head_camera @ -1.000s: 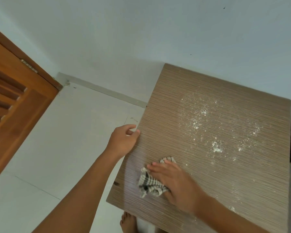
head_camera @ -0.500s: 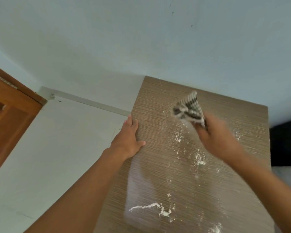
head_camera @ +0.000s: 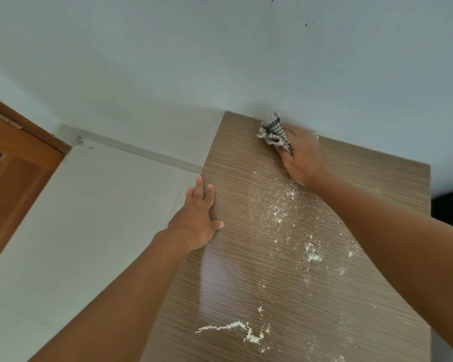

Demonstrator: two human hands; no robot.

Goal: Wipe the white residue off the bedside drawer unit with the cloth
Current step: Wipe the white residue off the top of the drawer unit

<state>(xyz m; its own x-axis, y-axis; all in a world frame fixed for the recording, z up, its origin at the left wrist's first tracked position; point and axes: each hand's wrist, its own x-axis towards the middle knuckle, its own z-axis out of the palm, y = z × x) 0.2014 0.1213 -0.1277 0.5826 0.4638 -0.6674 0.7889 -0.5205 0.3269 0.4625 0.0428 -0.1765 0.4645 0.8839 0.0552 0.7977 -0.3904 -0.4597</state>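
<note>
The bedside drawer unit [head_camera: 377, 184] has a brown striped wood-grain top that fills the right half of the view. White residue [head_camera: 311, 253] is scattered down its middle, and a wiped line of it [head_camera: 228, 329] lies near the front. My right hand [head_camera: 302, 155] grips a bunched black-and-white checked cloth [head_camera: 273, 131] at the far edge of the top, against the wall. My left hand [head_camera: 198, 218] rests flat on the top's left edge, fingers straight.
A pale wall [head_camera: 220, 61] stands right behind the unit. A white tiled floor [head_camera: 76, 231] lies to the left, with a brown wooden door [head_camera: 13, 173] at the far left. Something dark [head_camera: 450, 207] sits beyond the unit's right edge.
My right hand has carried the cloth from the near left part of the top to the far edge by the wall. My left hand stayed on the left edge and flattened.
</note>
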